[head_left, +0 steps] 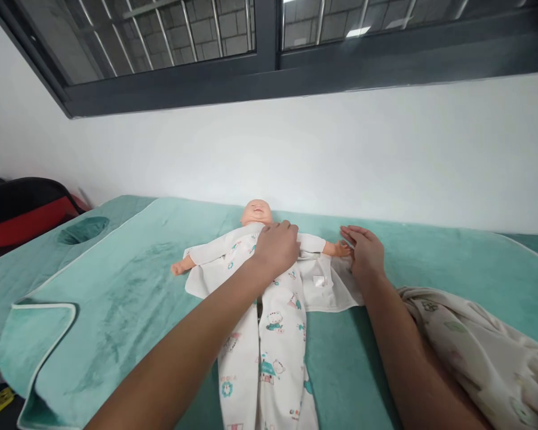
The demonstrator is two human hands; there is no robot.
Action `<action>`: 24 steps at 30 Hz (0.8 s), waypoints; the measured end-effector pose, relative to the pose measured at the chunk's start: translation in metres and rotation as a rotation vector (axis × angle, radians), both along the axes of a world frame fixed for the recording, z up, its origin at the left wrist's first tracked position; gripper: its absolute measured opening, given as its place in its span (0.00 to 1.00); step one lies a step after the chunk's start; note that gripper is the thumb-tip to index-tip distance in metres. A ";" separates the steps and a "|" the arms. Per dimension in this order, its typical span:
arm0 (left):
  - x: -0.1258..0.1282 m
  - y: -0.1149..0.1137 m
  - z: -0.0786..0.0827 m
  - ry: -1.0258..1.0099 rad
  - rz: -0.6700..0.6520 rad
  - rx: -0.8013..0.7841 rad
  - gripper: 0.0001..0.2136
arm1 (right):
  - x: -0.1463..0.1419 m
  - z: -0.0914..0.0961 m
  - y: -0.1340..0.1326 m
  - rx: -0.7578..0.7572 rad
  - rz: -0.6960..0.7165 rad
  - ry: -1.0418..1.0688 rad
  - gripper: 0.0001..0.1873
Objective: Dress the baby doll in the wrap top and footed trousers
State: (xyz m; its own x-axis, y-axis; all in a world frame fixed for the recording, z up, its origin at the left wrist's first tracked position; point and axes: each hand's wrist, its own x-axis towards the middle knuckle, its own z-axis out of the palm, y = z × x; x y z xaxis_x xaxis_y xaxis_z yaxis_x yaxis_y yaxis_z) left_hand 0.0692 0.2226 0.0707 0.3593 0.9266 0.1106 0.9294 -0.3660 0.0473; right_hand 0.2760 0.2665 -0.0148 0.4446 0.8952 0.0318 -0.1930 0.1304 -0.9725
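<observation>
A baby doll lies on its back on a green plush cover, arms stretched out sideways. It wears a white printed top and printed trousers. A plain white flap of cloth with a small label spreads below the doll's arm on the right. My left hand rests on the upper chest, its fingers curled on the top near the shoulder; the fingertips are partly hidden. Beside the doll's hand is my right hand, fingers stretched towards it and apart from the thumb.
The green cover has a folded edge at left and a round hollow behind it. A bunched printed cloth lies at right. A black and red object stands at far left. A white wall and dark-framed window rise behind.
</observation>
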 end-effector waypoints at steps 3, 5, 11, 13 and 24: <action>-0.044 -0.026 -0.004 -0.304 0.012 0.168 0.13 | -0.021 0.011 -0.010 0.127 -0.165 -0.281 0.08; -0.075 -0.040 -0.017 -0.543 0.094 0.235 0.12 | -0.045 0.019 -0.022 0.221 -0.092 -0.495 0.11; -0.123 -0.057 -0.069 -1.210 0.286 0.024 0.19 | -0.112 0.020 -0.056 0.288 0.538 -0.739 0.20; -0.131 -0.057 -0.074 -1.266 0.200 -0.076 0.23 | -0.115 0.016 -0.057 0.223 0.591 -0.741 0.21; -0.138 -0.069 -0.070 -1.020 0.101 0.049 0.06 | -0.112 0.016 -0.067 0.252 0.428 -0.732 0.15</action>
